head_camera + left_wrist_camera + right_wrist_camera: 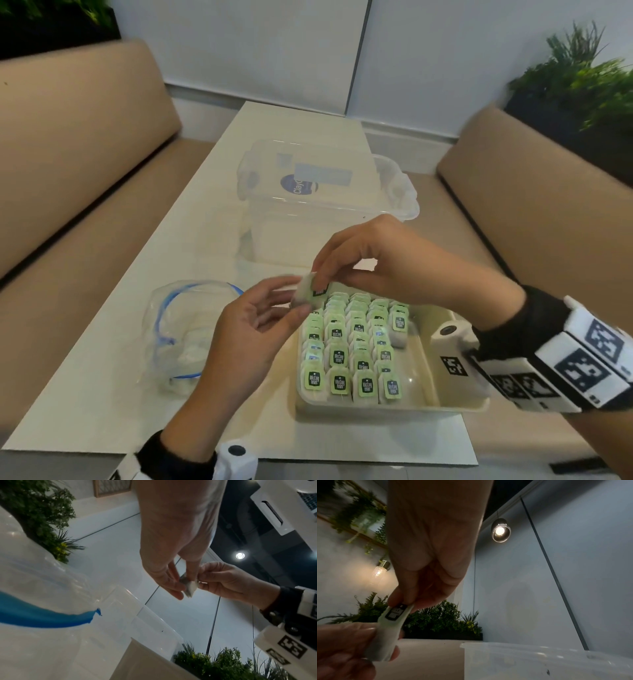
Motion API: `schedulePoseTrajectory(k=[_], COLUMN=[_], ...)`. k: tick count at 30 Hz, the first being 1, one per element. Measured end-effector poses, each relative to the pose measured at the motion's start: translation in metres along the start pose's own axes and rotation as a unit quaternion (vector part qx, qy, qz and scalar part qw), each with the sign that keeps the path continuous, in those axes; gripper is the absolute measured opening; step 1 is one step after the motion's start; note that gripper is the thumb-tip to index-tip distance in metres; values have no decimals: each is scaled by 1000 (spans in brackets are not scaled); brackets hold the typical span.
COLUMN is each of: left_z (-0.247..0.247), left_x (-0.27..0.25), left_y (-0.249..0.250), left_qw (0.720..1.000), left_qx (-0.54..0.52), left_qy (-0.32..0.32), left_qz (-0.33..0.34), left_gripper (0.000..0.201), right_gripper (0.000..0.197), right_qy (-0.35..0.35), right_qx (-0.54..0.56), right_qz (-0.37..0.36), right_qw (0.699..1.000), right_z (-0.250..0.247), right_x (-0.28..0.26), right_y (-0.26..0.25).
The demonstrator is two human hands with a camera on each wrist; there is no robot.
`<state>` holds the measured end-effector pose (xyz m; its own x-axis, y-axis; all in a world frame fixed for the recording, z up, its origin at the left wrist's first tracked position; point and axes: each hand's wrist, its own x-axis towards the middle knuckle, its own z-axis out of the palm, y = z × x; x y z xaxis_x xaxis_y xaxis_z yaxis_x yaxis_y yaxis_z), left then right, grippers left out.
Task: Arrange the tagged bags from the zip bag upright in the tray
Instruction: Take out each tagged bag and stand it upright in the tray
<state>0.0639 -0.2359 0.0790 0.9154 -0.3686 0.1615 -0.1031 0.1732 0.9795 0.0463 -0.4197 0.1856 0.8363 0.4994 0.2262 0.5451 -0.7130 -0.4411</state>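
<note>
A tea bag (306, 294) with a green tag (318, 291) hangs just above the far left corner of the cream tray (455, 402). My left hand (297, 296) holds the bag's body between thumb and fingers. My right hand (320, 278) pinches the tag from above. Several tagged bags (356, 346) stand upright in rows in the tray's left part; its right part is bare. The zip bag (181, 329) lies open on the table, left of the tray, with pale bags inside. In the right wrist view the tag (394, 613) sits under my fingertips (397, 599).
A clear lidded plastic box (308, 205) stands behind the tray on the white table (102, 394). Tan benches (68, 154) run along both sides, with plants (589, 78) behind them. A wrist camera unit (452, 349) hangs over the tray's right side.
</note>
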Motion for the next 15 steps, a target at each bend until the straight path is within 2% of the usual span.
schedulePoseTrajectory(k=[2,4,7,11,12,15], left_z=[1,-1,-2,-5,-5,-9], left_x=[-2,-4,-6,-6,-5,-5], left_y=[2,4,9,9,8,-8], left_qw=[1000,999,997,995,995,999], left_qx=[0,-11,23,52,57,38], left_qy=[7,12,19,27,19,-19], left_qz=[22,28,65,85,80,27], left_gripper=[30,40,26,24,26,54], right_gripper=[18,18,19,20,20,21], right_qy=[11,23,33,35,33,24], right_qx=[-16,11,52,59,52,12], right_qz=[-21,-18,-3,0,-1,7], right_qw=[1000,1000,998,998,998,1000], right_z=[-2,-4,-5,-4,-4,-6], right_x=[0,-2,-5,-6,-6,-11], right_y=[-3,-3,-3,-3,-3,-2])
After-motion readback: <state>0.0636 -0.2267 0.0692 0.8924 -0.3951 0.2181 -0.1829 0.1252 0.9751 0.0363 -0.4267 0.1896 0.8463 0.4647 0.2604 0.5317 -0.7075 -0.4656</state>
